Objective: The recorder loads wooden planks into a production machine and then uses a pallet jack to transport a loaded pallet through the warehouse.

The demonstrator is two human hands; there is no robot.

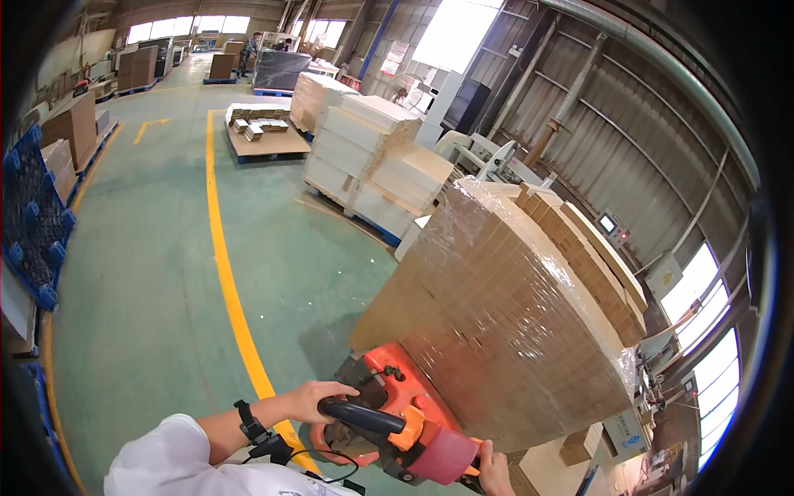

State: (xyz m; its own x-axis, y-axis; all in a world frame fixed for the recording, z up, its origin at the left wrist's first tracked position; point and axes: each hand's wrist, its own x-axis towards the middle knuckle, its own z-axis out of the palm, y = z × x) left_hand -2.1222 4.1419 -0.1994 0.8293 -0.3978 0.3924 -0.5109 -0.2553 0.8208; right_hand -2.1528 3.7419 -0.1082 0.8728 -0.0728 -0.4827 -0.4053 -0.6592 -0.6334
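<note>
Head view: we record one truck [385, 357], red; its handle [361, 413], black, at the truck's near end — our left hand [320, 400] closed round the left part. Our right hand [495, 471]: at the handle's right end, largely hidden; we cannot tell its grip. One wrapped stack [496, 322], just beyond the truck. One yellow line [220, 240], left of the truck.

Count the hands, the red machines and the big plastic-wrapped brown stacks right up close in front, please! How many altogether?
Hands: 2, a left hand and a right hand
Red machine: 1
Plastic-wrapped brown stack: 1
Total: 4
</note>
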